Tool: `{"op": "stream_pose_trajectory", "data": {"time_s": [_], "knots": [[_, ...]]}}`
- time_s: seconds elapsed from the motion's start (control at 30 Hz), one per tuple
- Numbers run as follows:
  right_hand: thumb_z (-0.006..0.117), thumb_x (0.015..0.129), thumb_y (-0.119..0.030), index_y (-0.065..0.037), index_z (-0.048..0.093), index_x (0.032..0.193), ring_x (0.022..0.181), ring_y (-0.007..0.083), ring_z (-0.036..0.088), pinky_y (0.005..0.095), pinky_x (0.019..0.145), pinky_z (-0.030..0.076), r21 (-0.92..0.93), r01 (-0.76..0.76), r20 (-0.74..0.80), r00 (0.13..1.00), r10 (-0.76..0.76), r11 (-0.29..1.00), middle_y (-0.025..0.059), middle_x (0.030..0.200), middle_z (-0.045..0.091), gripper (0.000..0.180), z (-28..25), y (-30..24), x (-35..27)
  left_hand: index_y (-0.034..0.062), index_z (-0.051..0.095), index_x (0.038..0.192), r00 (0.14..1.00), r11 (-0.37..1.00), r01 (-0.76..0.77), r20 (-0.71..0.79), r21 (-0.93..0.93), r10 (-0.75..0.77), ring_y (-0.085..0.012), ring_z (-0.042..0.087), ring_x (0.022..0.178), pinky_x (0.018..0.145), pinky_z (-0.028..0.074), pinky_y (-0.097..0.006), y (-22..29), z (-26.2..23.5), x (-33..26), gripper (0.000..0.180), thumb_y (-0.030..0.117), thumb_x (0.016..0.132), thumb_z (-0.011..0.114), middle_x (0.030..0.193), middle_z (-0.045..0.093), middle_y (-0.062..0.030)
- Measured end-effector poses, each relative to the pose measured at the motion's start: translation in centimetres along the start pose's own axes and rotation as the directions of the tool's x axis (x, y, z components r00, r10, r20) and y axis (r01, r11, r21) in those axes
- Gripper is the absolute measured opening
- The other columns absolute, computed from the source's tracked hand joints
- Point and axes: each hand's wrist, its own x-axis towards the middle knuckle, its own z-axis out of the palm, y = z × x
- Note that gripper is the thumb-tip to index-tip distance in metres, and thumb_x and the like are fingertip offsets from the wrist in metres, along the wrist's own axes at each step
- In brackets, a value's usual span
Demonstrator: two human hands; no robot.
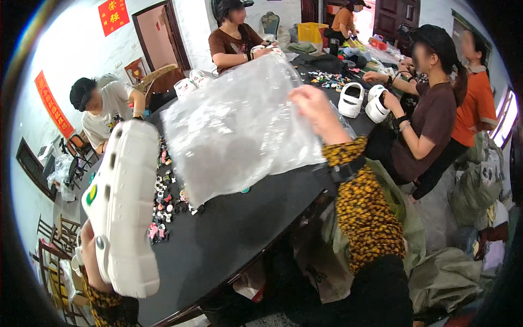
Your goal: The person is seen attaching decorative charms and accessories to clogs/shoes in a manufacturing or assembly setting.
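My left hand (93, 259) grips a white clog (128, 212) near its heel strap at the left, sole side turned to the right. A green and yellow charm shows on the clog's upper. My right hand (315, 111) pinches the right edge of a clear plastic bag (234, 125), which hangs spread out above the black table (239, 234). The bag looks flat, with nothing visible inside. Between the clog and the bag lie several small colourful shoe charms (166, 201), partly covered by both.
Co-workers sit round the table; one at the right holds a white clog (377, 104) beside another white clog (351, 100). More charms (329, 80) lie farther back. Green sacks (447, 278) stand at the lower right, wooden chairs (57, 261) at the left. A yellow crate (310, 32) is at the back.
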Motion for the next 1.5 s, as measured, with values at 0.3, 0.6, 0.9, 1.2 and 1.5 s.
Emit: {"op": "stream_pose_trajectory", "data": {"time_s": [0.3, 0.6, 0.9, 1.2, 1.5], "knots": [[0.061, 0.091, -0.028, -0.013, 0.064, 0.102, 0.085, 0.0071, 0.052, 0.0273, 0.065, 0.041, -0.051, -0.205, -0.118, 0.973, 0.198, 0.977, -0.0051, 0.089, 0.059, 0.019, -13.7, 10.6, 2.3, -0.0081, 0.061, 0.113, 0.973, 0.994, -0.085, 0.22, 0.064, 0.069, -0.0145, 0.067, 0.083, 0.074, 0.054, -0.028, 3.6, 15.7, 9.7, 0.027, 0.01, 0.092, 0.061, 0.097, 0.069, -0.0113], [0.06, 0.087, -0.023, 0.003, 0.062, 0.086, 0.053, 0.0149, 0.053, 0.0336, 0.049, 0.041, 0.024, -0.155, -0.511, 0.847, 0.145, 0.988, 0.0064, 0.067, 0.059, 0.027, -14.9, 18.8, 2.4, -0.0107, 0.065, 0.096, 0.96, 0.972, -0.136, 0.267, 0.192, 0.081, -0.0119, 0.064, 0.07, 0.063, 0.05, -0.028, 1.8, 28.9, 15.7, 0.029, 0.017, 0.092, 0.062, 0.083, 0.07, -0.0098], [0.058, 0.091, -0.029, 0.005, 0.06, 0.094, 0.073, 0.0227, 0.061, 0.0379, 0.066, 0.049, -0.38, -0.216, -0.425, 0.904, 0.037, 0.9, 0.0122, 0.084, 0.065, 0.034, -13.3, 20.8, 1.6, -0.0082, 0.066, 0.082, 0.953, 0.924, -0.227, 0.267, 0.309, 0.144, -0.0185, 0.06, 0.06, 0.058, 0.047, -0.035, -2.1, 39.1, 19.8, 0.032, 0.024, 0.085, 0.069, 0.068, 0.065, -0.0126], [0.047, 0.096, -0.009, 0.009, 0.057, 0.113, 0.1, 0.029, 0.066, 0.0351, 0.09, 0.05, -0.05, -0.051, -0.321, 0.946, 0.032, 0.997, 0.0236, 0.112, 0.064, 0.026, -16.2, 8.8, -3.7, -0.0098, 0.065, 0.086, 0.933, 0.796, -0.236, 0.359, 0.557, 0.025, -0.0455, 0.065, 0.086, 0.078, 0.052, -0.046, -14.4, 46.0, 22.7, 0.039, 0.029, 0.082, 0.067, 0.084, 0.066, -0.0307], [0.052, 0.088, 0.004, 0.003, 0.058, 0.109, 0.093, 0.0172, 0.061, 0.0262, 0.082, 0.048, -0.193, 0.026, -0.113, 0.992, -0.049, 0.981, 0.013, 0.122, 0.056, 0.022, -15.1, 1.4, -14.5, -0.0057, 0.051, 0.101, 0.757, 0.651, -0.62, 0.554, 0.439, 0.347, -0.0475, 0.055, 0.101, 0.088, 0.046, -0.052, -12.3, 46.5, 19.0, 0.021, 0.007, 0.084, 0.053, 0.106, 0.056, -0.0288]]}}
